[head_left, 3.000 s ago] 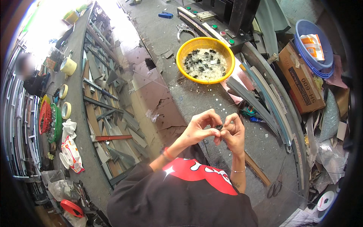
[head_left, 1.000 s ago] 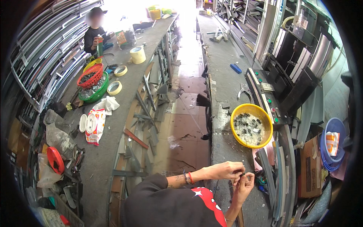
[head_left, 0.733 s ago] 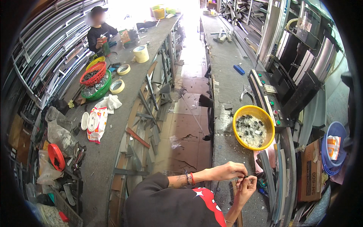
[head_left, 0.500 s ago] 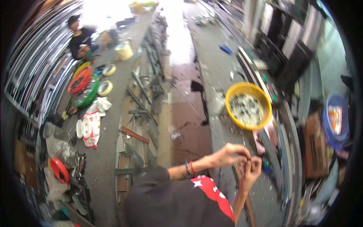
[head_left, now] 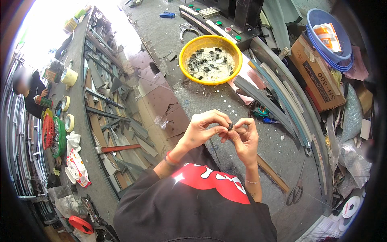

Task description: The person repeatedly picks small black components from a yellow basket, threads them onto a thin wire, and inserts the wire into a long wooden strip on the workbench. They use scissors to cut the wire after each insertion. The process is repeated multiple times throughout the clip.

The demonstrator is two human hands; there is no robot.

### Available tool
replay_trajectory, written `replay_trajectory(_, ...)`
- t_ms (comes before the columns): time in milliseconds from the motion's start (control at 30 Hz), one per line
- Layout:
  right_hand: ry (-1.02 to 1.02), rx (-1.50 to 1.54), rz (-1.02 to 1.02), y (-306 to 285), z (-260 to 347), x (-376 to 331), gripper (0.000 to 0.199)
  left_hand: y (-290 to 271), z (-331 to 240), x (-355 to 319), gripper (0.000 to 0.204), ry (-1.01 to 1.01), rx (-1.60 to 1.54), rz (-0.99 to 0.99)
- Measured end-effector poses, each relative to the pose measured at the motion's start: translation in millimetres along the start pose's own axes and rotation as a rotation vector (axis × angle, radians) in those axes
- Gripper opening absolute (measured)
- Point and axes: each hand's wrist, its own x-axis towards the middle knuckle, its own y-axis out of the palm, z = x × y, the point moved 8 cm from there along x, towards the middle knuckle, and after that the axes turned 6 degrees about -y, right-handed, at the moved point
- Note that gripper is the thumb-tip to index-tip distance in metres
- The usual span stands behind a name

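Note:
My left hand (head_left: 204, 128) and my right hand (head_left: 246, 139) meet over the grey worktop, fingertips pinched together. Between them is a small black piece (head_left: 230, 126), mostly covered by the fingers; its exact kind does not show. Just beyond the hands stands a yellow plastic basket (head_left: 182, 68) holding many small black and whitish pieces. Small white bits (head_left: 224, 105) lie scattered on the worktop between the basket and my hands.
Scissors (head_left: 296, 192) and a brown strip (head_left: 272, 173) lie right of my arm. Pliers (head_left: 188, 30) rest behind the basket. Long profiles (head_left: 268, 101) line the right edge, near a cardboard box (head_left: 314, 72). Across the offcut-filled gap, a person (head_left: 34, 94) stands far left.
My view has turned to the right, so the yellow basket and worktop now sit further left in it. Both hands stay together, fingertips still pinched.

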Motion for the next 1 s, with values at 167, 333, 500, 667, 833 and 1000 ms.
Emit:
replay_trajectory(167, 0.120, -0.121, -0.007, -7.4, -2.9, -1.4, 0.020, 2.9, 18.8, 3.2, 0.005, -0.142, -0.107, 0.061)
replay_trajectory(333, -0.039, -0.418, -0.048, -26.1, 11.4, 13.0, 0.023, 22.7, 2.4, 17.1, 0.015, 0.134, 0.193, 0.088)
replay_trajectory(500, -0.065, -0.360, -0.087, -50.6, 12.0, 12.5, 0.037, 39.2, -13.4, 39.4, 0.018, 0.367, 0.746, -0.018)
replay_trajectory(667, 0.022, -0.396, -0.054, -64.9, 11.3, 10.6, 0.023, 20.1, -19.3, 51.3, 0.022, 0.399, 1.117, -0.253)
replay_trajectory(833, -0.051, -0.747, -0.127, -59.4, 18.2, 12.8, 0.021, 57.5, 16.5, 37.3, 0.024, 0.241, 0.968, 0.106)
replay_trajectory(1000, 0.007, -0.777, -0.088, -51.3, 21.3, 11.3, 0.019, 52.8, 31.9, 34.4, 0.021, 0.009, 0.789, 0.251)
